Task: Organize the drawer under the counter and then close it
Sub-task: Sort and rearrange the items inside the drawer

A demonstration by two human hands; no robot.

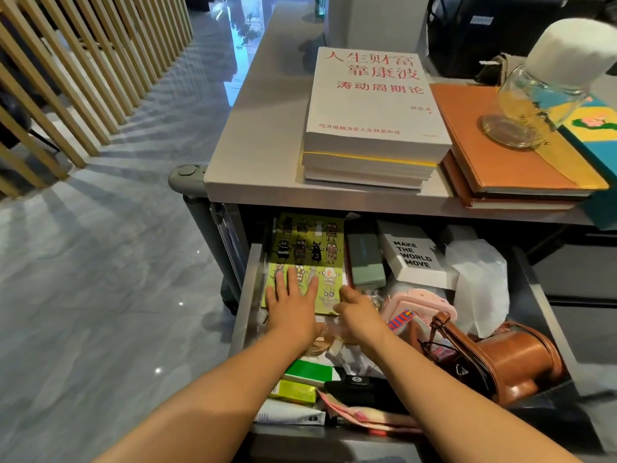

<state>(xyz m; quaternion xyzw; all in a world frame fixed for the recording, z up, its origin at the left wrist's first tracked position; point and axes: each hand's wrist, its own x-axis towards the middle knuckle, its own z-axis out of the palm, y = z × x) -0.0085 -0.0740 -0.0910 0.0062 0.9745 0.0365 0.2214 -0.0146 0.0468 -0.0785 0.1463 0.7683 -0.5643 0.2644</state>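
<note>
Green book [307,248] in open drawer [245,295], under flat left hand [293,305], fingers spread wide. Right hand [359,312] touching book's right edge; cannot tell if gripping. Brown bag [510,355] well right of both hands.

The drawer [247,295] stands open to reach from above, but the counter [253,138] overhangs its back edge. The far ends of the green cartoon booklet [309,243], the grey-green case [365,262] and the white box [412,259] sit under that low lip. Along the right side, what looks like a crumpled white tissue pack [480,282] and a brown leather bag [514,359] rise highest. A pink box [421,303] crowds the middle. Near the front edge, a green carton [309,372], a black pouch [360,385] and a white tube [287,416] lie flat and low. The counter's left edge is bare beside the book stack [374,111].
</note>
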